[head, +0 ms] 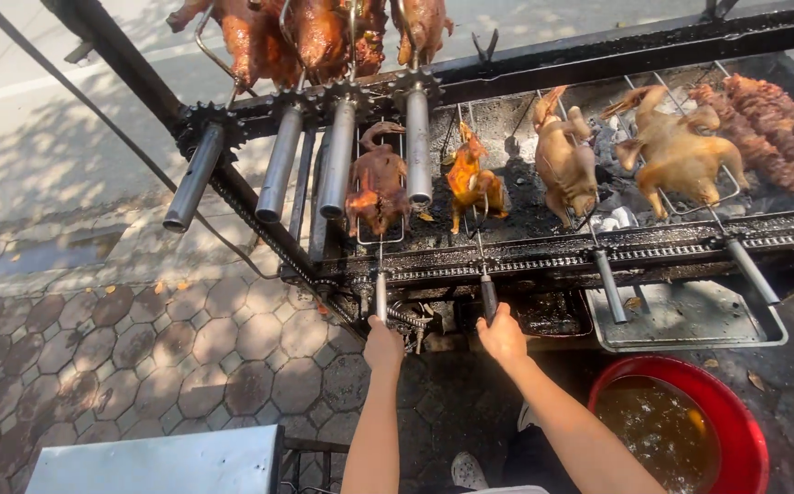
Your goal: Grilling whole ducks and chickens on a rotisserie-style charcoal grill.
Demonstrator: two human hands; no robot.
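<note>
Both forearms reached up from the bottom of the view toward the charcoal grill (543, 261). Left hand (383, 346) was wrapped around the metal handle of a spit (380, 295) that carried a dark, well-browned bird clamped in a wire rack (377, 190). Right hand (503, 337) was curled about the dark handle of the next spit (488, 297), whose orange-glazed bird (475, 183) sat over the coals. Each spit looked stiff and thin, front-heavy with the meat far out on the rod, so the handle end seemed the only safe grip; the shaft was probably hot and greasy. Two paler birds (630, 155) lay farther right, beside skewered meat (772, 123). Smooth steel tubes (278, 165) slanted off the toothed chain rail. A red basin (735, 412) of brownish liquid stood on the hexagon paving (141, 348).
</note>
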